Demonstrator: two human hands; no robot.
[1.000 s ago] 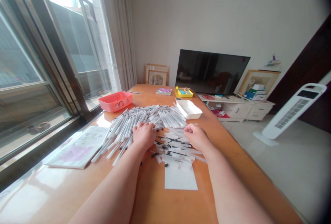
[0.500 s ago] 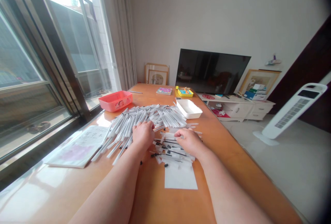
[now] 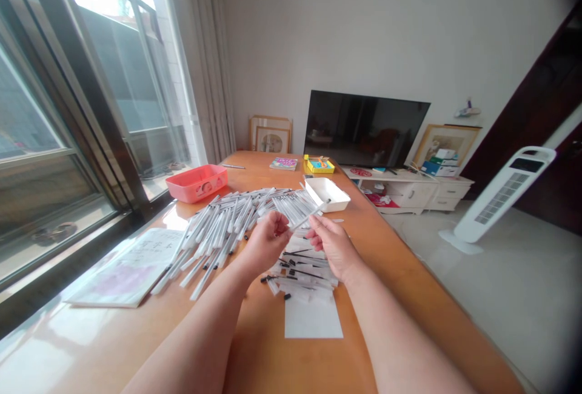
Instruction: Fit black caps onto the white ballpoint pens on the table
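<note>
A whitish translucent pen (image 3: 302,223) is held slantwise between my two hands, its dark end pointing up and right. My left hand (image 3: 269,237) is closed at the pen's lower end. My right hand (image 3: 334,242) pinches it near the middle, thumb and fingers together. Under the hands, a sheet of white paper (image 3: 313,320) carries loose pen parts (image 3: 304,276), clear tubes, dark thin refills and small black pieces. A big heap of similar pens (image 3: 222,218) spreads to the left of and beyond my hands.
A red basket (image 3: 196,185) stands back left, a white tray (image 3: 335,203) behind my right hand. A booklet (image 3: 122,267) lies left. Farther off are a yellow box (image 3: 320,166), another booklet (image 3: 284,163) and a slim pen (image 3: 233,166). The table's right edge runs past my right arm.
My hands have come up from the table and closer together, and a pen now shows between them. The view has tilted up slightly and shifted right.
</note>
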